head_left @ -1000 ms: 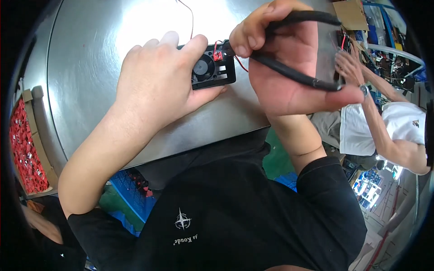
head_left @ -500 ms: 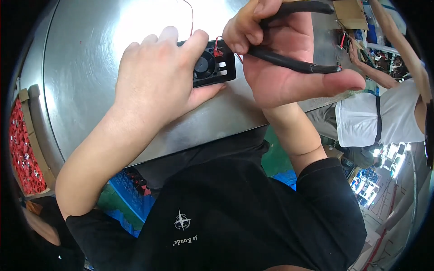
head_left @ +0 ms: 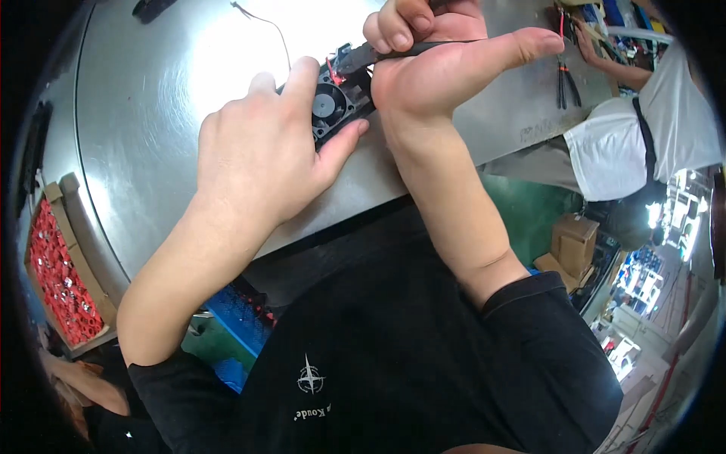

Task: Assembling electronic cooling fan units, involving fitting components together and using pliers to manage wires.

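My left hand (head_left: pixel 253 147) is closed round a black plastic housing (head_left: pixel 363 98), its thumb along the near edge and its fingers over the far side. Set in the housing is a small round black fan (head_left: pixel 325 106). Beside the fan sits a little red part with red wire (head_left: pixel 335 74). In my right hand (head_left: pixel 435 79) is a pair of black-handled pliers (head_left: pixel 363 57), gripped by curled fingers with the thumb stretched out. The pliers' dark head reaches the housing by the red part; its exact contact point is too small to tell.
On the metal table (head_left: pixel 136 151) lie a thin dark wire (head_left: pixel 276 30), a black piece (head_left: pixel 151 7) at the far left and another pair of pliers (head_left: pixel 563 83) at the right. A carton of red parts (head_left: pixel 64 280) stands at left. A co-worker in white (head_left: pixel 612 151) is at right.
My right hand has moved left and away from me, bringing the pliers' head to the red part. The housing is tilted, its right end raised away from me. The view has shifted slightly.
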The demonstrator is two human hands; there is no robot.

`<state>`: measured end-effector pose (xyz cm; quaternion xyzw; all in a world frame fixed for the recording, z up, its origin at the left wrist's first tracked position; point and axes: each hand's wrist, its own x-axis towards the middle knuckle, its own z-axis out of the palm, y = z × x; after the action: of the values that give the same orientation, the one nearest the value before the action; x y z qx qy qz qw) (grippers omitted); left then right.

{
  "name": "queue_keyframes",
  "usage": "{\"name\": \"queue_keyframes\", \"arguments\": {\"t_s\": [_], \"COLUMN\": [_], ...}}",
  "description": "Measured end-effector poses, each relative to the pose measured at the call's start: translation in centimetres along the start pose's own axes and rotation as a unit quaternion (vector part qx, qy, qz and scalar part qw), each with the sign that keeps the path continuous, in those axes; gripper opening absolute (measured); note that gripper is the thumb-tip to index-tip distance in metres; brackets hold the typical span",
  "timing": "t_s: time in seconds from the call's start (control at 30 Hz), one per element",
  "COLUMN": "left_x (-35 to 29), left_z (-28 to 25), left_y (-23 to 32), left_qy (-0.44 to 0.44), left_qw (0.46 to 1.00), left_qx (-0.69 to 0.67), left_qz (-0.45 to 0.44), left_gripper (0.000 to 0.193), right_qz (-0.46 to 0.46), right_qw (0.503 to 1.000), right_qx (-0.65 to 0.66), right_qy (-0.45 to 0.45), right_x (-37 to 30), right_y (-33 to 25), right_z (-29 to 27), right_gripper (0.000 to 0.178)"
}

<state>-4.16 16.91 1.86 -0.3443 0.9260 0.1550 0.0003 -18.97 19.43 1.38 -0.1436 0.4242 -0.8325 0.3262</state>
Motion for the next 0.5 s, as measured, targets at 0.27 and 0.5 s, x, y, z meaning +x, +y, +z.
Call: {"name": "queue_keyframes", "arguments": {"t_s": [0.27,0.5], "left_x": [-0.1,0.4], "left_z": [1.2,0.0], "left_y": [-0.2,-2.1], "left_qy": [0.081,0.075], "left_qw": [0.995,0.990], "left_qx": [0.021,-0.020], "left_qz": [0.059,0.115], "left_gripper": [0.064,0.063], "right_qz": [-0.073,-0.014], "right_qw": [0.996,0.970], "right_qx": [0.005,0.089], "right_qy": [-0.042,-0.225], "right_x": [-1.4,-1.0], "right_y": [1.1,-5.9], "right_z": [0.2,-0.8], "right_gripper": [0.102,0.117]}}
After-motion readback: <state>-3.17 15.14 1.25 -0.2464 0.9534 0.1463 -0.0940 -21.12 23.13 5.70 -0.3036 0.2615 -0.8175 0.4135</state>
